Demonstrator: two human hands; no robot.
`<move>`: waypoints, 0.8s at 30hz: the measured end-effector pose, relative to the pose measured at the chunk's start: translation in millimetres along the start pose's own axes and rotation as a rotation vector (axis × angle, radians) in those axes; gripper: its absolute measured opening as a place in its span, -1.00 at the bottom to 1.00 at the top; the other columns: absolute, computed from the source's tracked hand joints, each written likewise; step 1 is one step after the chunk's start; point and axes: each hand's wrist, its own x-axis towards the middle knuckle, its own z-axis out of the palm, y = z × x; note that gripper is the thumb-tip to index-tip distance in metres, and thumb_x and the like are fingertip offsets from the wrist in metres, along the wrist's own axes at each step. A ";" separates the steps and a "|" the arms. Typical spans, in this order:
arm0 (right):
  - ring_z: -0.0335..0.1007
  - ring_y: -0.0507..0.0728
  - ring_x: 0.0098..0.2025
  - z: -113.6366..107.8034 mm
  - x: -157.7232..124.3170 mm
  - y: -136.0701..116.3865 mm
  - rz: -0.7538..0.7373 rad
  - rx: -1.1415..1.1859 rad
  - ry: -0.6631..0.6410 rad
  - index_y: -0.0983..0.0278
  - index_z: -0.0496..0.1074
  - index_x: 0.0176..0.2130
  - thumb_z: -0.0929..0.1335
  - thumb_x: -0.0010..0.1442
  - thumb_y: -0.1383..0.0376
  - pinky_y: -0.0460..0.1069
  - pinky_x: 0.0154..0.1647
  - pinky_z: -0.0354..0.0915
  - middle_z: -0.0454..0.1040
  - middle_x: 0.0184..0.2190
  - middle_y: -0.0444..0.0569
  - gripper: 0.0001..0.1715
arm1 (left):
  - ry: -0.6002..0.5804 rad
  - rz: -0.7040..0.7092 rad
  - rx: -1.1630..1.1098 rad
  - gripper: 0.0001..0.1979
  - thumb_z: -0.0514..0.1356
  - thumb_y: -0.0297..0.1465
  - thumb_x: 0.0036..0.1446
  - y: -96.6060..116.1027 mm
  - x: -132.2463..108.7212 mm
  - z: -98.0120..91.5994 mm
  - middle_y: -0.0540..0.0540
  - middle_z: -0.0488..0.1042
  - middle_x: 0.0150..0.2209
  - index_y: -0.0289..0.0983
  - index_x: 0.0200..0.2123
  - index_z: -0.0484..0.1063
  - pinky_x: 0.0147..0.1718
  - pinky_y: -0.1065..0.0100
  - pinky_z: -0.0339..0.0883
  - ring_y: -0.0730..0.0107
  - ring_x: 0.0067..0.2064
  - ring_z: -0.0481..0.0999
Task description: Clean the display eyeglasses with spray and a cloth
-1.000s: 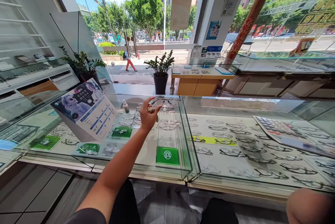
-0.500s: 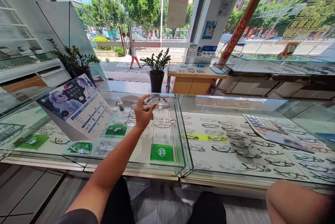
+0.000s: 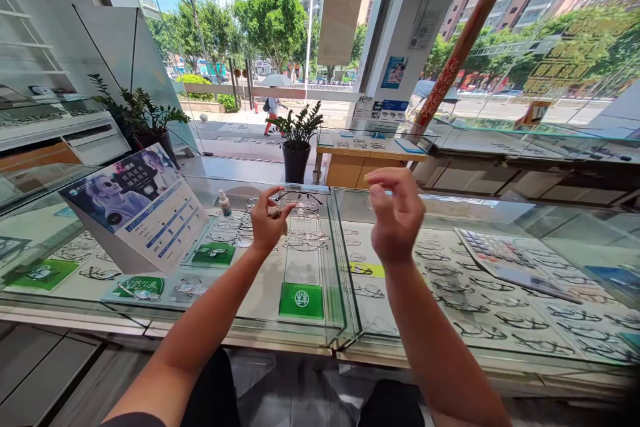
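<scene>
My left hand [image 3: 269, 219] reaches over the left glass display case [image 3: 240, 320], its fingers curled around a small pale crumpled thing [image 3: 273, 212] that I cannot name. Its thumb and forefinger point at dark-rimmed eyeglasses [image 3: 301, 196] just beyond the fingertips. Whether the fingers touch those glasses I cannot tell. My right hand [image 3: 397, 217] is raised above the right display case [image 3: 357, 337]. Its fingers are loosely bent, the thumb a little apart from the forefinger, and nothing shows between them. Rows of eyeglasses [image 3: 305, 239] lie beneath both hands.
A folded desk calendar [image 3: 150, 220] stands on the case at the left. Nearby is a small spray bottle [image 3: 225, 203]. A flat board with rows of small pieces [image 3: 505, 254] lies at the right. Beyond the cases stand a potted plant [image 3: 296, 160] and a wooden cabinet [image 3: 345, 169].
My right hand has come up from the lower right and is now above the right case. My left hand stays near the dark-rimmed eyeglasses. The view has tilted slightly upward.
</scene>
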 end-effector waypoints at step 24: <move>0.57 0.23 -0.17 49.6 -63.3 99.0 0.689 0.400 -0.440 0.19 0.67 -0.33 0.53 0.22 0.01 0.13 -0.02 0.43 0.71 -0.28 -0.02 -0.69 | -0.356 -0.029 0.018 -0.41 0.49 -0.22 0.29 13.2 -2.2 -2.7 -0.19 0.68 0.14 -0.15 0.32 0.48 -0.16 0.29 0.50 0.38 -0.28 0.51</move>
